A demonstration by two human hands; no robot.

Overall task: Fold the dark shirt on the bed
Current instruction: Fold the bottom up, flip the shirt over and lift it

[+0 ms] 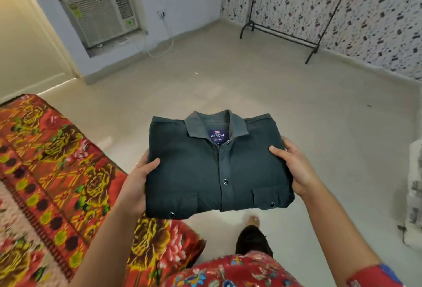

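The dark shirt (194, 168) is folded into a neat rectangle, collar and label facing up, buttons down the front and two chest pockets near me. It is held in the air over the floor, to the right of the bed (45, 161). My left hand (139, 181) grips its left edge, thumb on top. On the right edge my right hand (294, 168) holds on the same way. The bed carries a red and yellow floral cover.
Beige tiled floor (251, 85) stretches ahead. A black clothes rack (278, 35) stands against the speckled wall at the back right. A window air conditioner (100, 17) sits in the far wall. White patterned cloth (414, 195) lies at the right edge. My foot (252, 220) shows below the shirt.
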